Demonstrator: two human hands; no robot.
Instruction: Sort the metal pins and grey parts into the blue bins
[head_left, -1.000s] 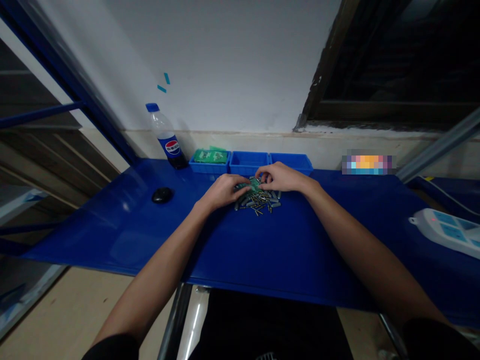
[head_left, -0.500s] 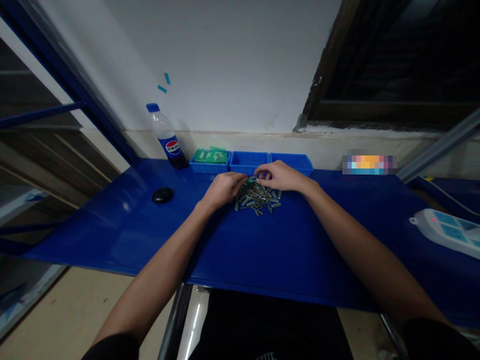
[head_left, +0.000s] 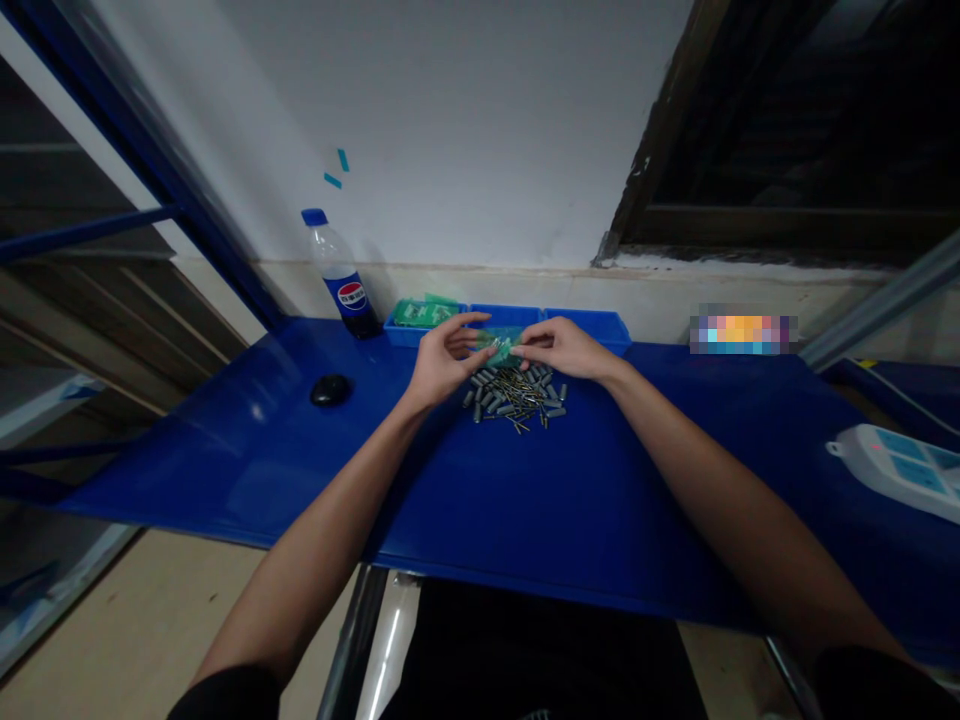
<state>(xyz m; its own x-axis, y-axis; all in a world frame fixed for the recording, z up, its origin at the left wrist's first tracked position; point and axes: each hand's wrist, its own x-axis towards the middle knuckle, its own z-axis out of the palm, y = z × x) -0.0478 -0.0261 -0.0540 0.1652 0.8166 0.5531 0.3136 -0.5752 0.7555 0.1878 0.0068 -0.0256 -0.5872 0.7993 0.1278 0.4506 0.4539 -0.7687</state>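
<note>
Between my hands, just above the blue table, is a small green plastic bag (head_left: 501, 347), partly see-through. My left hand (head_left: 448, 355) grips its left side with the thumb in front and the fingers curved behind. At its right edge my right hand (head_left: 559, 347) pinches it between thumb and fingers. What the bag contains is too small to make out. Right below lies a pile of grey plugs and thin brass-coloured screws (head_left: 517, 395), spread loosely on the tabletop.
Three blue bins (head_left: 592, 325) line the wall; the left one holds green packets (head_left: 426, 311). A cola bottle (head_left: 341, 275) stands beside them. A black mouse (head_left: 330, 390) lies left, a white power strip (head_left: 900, 465) right. The blue table (head_left: 480, 500) ends near my body.
The green bag has come up from the pile and is now spread between both hands. My left hand has risen and its fingers have opened wider around the bag.
</note>
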